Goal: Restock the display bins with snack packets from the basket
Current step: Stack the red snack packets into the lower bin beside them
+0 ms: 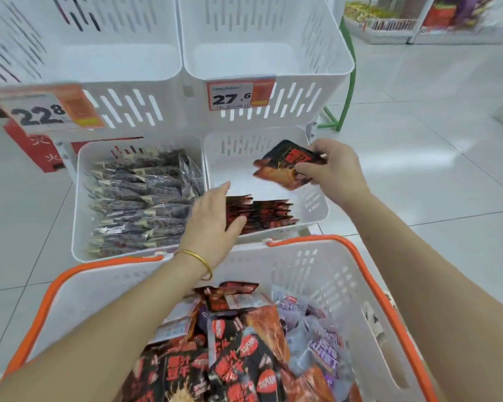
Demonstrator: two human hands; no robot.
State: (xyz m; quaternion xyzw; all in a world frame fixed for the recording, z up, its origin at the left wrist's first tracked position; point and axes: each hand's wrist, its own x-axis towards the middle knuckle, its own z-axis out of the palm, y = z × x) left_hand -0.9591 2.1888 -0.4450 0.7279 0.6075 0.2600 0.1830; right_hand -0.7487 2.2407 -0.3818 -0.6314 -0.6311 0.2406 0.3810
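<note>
Your right hand (336,172) pinches a small stack of black-and-red packets (288,165) between the thumb and curled fingers. It holds the stack tilted in the air above the back right corner of the lower right bin (314,204). The blur hides how many packets are in the stack.

Your left hand (212,220) reaches past the far rim of the basket (360,285) into the same bin. Its fingers are straight and together, with the thumb spread. It rests against the left end of a row of packets (262,214), black and red like the ones you hold, which stand on edge along the bin's front wall.

Just beside that bin, the lower left bin (82,198) is packed from wall to wall with dark purple packets (145,198) lying in rows. Above stand the upper left bin (122,71) and the upper right bin (267,62). Each has a tag clipped to its front edge: the left price tag (45,110) reads 22.8 and the right price tag (240,94) reads 27.6.

The basket is white with an orange rim and sits close under you, its far edge just in front of the lower bins. It holds a loose heap of snack packets (238,358), black-and-red ones in the middle and towards the near left, pale purple ones towards the right wall. A gold bangle (199,261) circles your left wrist.
</note>
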